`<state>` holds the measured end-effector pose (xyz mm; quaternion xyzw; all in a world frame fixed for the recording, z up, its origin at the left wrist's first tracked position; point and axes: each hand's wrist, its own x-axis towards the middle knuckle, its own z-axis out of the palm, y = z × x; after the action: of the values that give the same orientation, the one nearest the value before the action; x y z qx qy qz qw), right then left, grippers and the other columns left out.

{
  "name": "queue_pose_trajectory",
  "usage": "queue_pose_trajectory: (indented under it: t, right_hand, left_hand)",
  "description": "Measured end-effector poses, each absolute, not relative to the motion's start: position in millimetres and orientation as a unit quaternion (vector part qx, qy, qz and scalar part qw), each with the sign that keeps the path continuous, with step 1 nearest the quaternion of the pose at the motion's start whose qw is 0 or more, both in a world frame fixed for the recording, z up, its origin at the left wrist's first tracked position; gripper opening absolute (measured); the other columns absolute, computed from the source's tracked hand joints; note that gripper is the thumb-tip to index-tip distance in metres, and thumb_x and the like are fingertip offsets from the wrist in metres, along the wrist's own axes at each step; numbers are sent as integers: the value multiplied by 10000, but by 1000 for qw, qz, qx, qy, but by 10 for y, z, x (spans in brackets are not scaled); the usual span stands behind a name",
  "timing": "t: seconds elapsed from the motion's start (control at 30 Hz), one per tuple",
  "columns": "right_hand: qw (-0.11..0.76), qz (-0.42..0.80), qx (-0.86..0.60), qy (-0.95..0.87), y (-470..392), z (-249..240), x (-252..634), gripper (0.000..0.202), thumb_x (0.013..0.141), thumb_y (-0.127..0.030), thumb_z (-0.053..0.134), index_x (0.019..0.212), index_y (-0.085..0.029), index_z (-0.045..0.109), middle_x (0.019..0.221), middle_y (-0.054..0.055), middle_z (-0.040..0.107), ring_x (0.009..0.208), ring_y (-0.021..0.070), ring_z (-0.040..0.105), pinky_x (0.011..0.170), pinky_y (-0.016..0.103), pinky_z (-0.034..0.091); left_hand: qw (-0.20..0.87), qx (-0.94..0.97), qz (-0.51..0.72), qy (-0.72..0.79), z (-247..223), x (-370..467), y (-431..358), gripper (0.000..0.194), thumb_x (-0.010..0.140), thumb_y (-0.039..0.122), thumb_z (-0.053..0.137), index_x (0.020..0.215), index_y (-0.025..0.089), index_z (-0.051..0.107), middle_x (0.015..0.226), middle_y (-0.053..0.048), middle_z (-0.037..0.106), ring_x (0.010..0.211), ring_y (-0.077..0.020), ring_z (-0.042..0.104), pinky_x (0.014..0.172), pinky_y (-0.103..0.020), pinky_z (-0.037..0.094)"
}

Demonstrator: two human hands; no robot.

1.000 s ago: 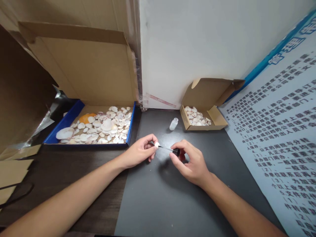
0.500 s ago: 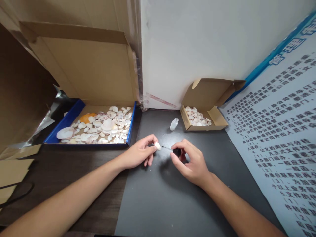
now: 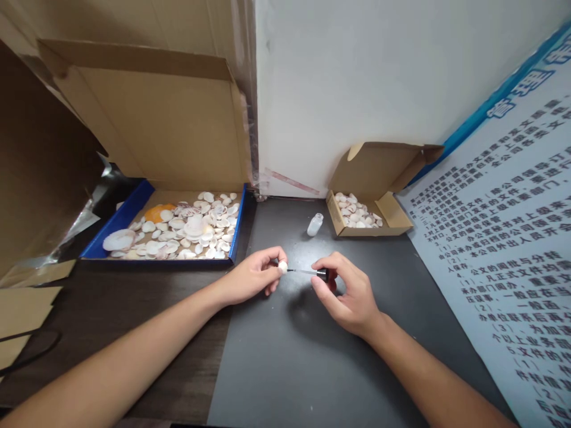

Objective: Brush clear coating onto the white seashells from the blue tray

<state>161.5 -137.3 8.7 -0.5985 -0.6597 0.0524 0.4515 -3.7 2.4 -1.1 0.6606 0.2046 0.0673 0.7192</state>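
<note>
Between thumb and fingers, my left hand pinches a small white seashell above the dark table. My right hand grips the black cap of a thin brush applicator, its stem pointing left. The brush tip is at the shell's right edge and looks to touch it. Behind my hands stands a small clear bottle, uncapped, with whitish contents.
At left lies an open blue-edged cardboard box with many seashells in it. A smaller open cardboard box of shells sits at back right. A white wall rises behind, and a printed poster borders the right side.
The brush tip has gone from just short of the shell to its edge. My left hand has turned the shell slightly, and the applicator lies more level.
</note>
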Motion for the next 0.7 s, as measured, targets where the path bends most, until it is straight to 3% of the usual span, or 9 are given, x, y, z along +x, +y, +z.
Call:
queue_pose_trajectory:
  t: [0.7]
  right_hand:
    - [450, 54, -605, -655, -1387, 96, 1604, 112, 853, -183, 584, 959, -201, 551, 719, -25, 509, 548, 80, 475, 531, 208, 419]
  left_hand:
    - [712, 672, 72, 192, 0, -45, 16, 274, 891, 443, 553, 899, 189, 450, 566, 67, 488, 496, -84, 450, 508, -210, 392]
